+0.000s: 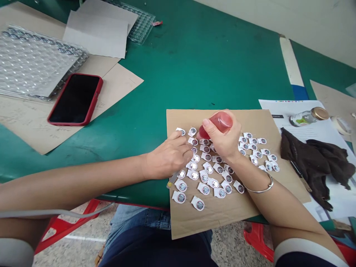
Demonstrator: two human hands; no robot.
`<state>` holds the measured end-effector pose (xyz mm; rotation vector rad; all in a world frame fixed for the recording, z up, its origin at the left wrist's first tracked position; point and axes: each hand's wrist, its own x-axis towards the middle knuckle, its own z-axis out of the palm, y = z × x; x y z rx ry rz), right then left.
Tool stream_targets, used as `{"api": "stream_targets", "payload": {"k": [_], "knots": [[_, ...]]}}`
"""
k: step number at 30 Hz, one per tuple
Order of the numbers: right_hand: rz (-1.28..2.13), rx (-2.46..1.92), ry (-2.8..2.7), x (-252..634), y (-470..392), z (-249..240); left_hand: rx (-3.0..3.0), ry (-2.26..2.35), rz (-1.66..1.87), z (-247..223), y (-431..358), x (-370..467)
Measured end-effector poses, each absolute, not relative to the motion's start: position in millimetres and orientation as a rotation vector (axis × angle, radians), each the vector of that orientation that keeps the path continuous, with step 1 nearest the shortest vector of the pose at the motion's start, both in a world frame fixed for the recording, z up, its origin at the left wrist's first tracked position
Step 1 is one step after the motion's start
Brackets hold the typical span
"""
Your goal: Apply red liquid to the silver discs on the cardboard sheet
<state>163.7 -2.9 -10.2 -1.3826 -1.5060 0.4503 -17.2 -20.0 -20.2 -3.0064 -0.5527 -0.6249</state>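
My right hand (226, 139) is wrapped round a red squeeze bottle (219, 123), tilted over the rows of small white tagged discs. On the left side of the cardboard sheet (217, 218), my left hand (174, 154) has its fingers bent together at the upper left discs. Below its palm a thin tool with a yellow end (169, 184) sticks out; its other end is hidden by the hand. Several white discs with metallic centres (198, 203) are spread over the cardboard, and a second group (268, 165) lies to the right of my right wrist.
A red-cased phone (75, 99) and clear plastic trays (36, 63) lie on papers at the left. To the right are a glass jar (308, 116), a dark cloth (314, 163) and a cutter knife (301, 177). The green table's (211, 66) front edge runs beneath my forearms.
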Motion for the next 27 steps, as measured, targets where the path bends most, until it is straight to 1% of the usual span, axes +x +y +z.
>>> {"api": "stream_targets", "payload": {"k": [12, 27], "knots": [[0.48, -1.403, -1.492, 166.9, -0.7, -10.8, -3.026, -0.575, -0.606, -20.0, -19.8, -17.2], [0.483, -1.387, -1.553, 170.1, -0.1, -10.1, -3.088, -0.674, -0.853, -22.3, -13.8, -16.8]]}}
